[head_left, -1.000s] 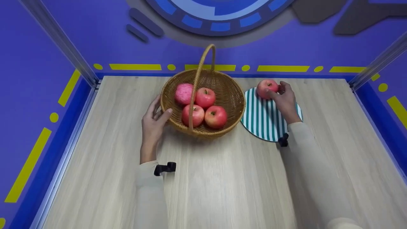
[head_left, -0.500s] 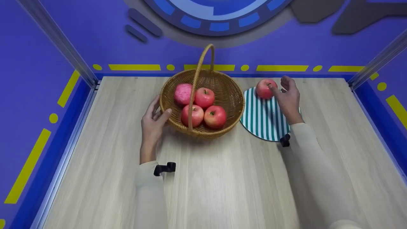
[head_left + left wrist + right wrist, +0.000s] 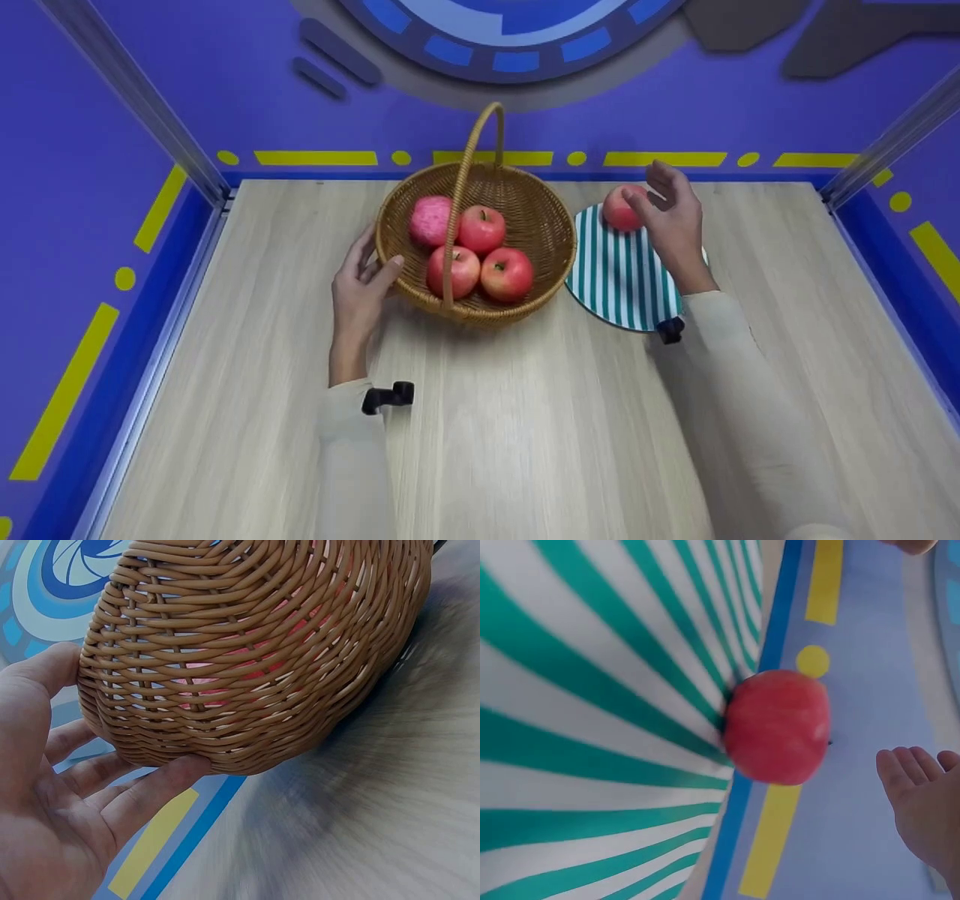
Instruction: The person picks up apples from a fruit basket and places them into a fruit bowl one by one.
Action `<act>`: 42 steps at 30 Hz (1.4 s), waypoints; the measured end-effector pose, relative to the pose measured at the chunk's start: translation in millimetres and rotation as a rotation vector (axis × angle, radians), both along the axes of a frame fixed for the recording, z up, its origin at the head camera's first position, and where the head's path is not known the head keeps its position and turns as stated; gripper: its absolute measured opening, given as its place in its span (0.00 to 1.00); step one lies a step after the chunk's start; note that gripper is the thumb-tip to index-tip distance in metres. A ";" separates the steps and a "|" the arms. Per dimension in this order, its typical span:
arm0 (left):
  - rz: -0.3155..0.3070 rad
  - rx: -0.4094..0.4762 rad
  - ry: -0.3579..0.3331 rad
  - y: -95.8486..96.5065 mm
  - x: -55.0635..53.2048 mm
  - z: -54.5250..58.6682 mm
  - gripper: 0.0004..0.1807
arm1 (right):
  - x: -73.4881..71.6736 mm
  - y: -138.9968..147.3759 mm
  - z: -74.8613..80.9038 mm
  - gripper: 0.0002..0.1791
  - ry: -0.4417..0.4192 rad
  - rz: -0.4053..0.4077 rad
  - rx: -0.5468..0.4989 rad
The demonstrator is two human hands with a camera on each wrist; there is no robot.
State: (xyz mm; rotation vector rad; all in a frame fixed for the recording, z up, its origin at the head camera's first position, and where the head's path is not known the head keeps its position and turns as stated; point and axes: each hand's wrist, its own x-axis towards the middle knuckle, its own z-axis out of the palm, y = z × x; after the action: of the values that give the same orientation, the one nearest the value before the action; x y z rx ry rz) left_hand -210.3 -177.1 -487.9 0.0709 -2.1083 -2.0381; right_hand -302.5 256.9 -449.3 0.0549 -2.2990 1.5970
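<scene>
My left hand (image 3: 358, 292) grips the left side of a wicker basket (image 3: 551, 225), thumb over the rim and fingers along the outside of the weave. Inside the basket lie three red apples (image 3: 508, 275) and a mottled pink round fruit (image 3: 432, 221). Another apple (image 3: 621, 208) sits near the far edge of a round green-and-white striped mat (image 3: 622, 277). My right hand (image 3: 675, 225) is raised just right of that apple and overlaps it in the head view. In the right wrist view, a gap shows between the hand (image 3: 930, 810) and the apple (image 3: 776, 727).
The basket's tall arched handle (image 3: 472, 161) stands up over the fruit. A blue-purple wall (image 3: 570, 127) with yellow marks rises right behind the wooden table (image 3: 517, 420). Side panels close off the left and right.
My right hand has let go of the apple on the mat, and its fingers have risen up and away. The apple stays put. My left hand still holds the basket.
</scene>
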 end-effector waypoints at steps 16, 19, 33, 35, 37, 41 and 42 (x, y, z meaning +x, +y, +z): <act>-0.001 0.006 0.005 0.0 -0.2 -1.3 0.39 | 18.0 -26.3 16.7 0.37 0.118 0.256 -0.116; 0.003 0.000 -0.006 0.4 0.4 -1.0 0.39 | 21.1 -31.0 17.6 0.38 0.116 0.305 -0.116; -0.003 0.016 -0.002 0.1 -0.4 -0.7 0.39 | 36.2 -61.4 19.9 0.41 0.053 0.479 -0.059; -0.003 0.014 -0.002 0.5 -0.4 -0.2 0.39 | 37.7 -65.5 19.1 0.42 0.044 0.497 -0.044; -0.001 0.008 0.000 0.9 -0.3 0.2 0.39 | 39.1 -69.9 18.2 0.42 0.032 0.516 -0.032; -0.003 0.001 0.005 0.9 -0.2 0.3 0.39 | 41.1 -78.8 15.0 0.42 -0.003 0.553 -0.003; -0.004 -0.002 0.009 0.9 0.0 0.6 0.38 | 41.7 -81.1 14.3 0.42 -0.016 0.566 -0.006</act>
State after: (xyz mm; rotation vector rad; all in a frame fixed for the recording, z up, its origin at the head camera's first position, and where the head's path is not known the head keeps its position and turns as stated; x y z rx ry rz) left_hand -210.3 -176.1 -487.3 0.0579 -2.1068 -2.0348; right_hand -260.7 175.8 -435.0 0.7521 -2.4235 1.8523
